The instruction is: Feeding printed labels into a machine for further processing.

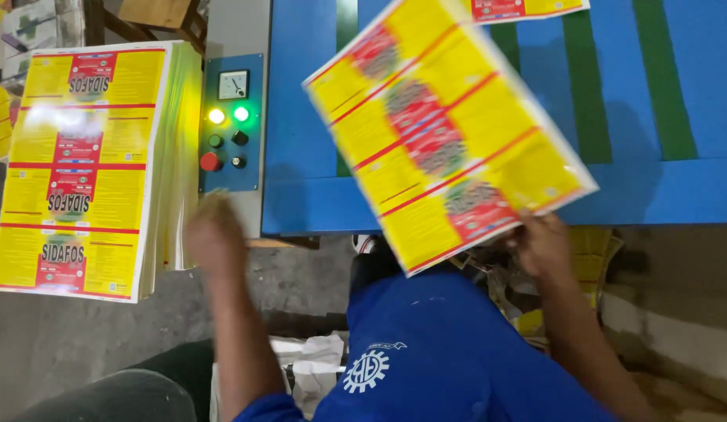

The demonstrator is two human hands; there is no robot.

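Observation:
My right hand (542,244) pinches the near corner of a yellow and red printed label sheet (445,129), which hangs tilted over the blue machine bed (301,195). My left hand (213,234) is blurred, empty, with fingers loosely curled, just beside the tall stack of the same printed sheets (74,168) at the left. Another printed sheet (528,8) lies at the far edge of the bed.
A blue control panel (230,121) with a dial gauge, two lit green lamps, black knobs and a red button stands between the stack and the bed. Green belts (660,78) run across the bed. Paper scraps (316,367) lie on the concrete floor below.

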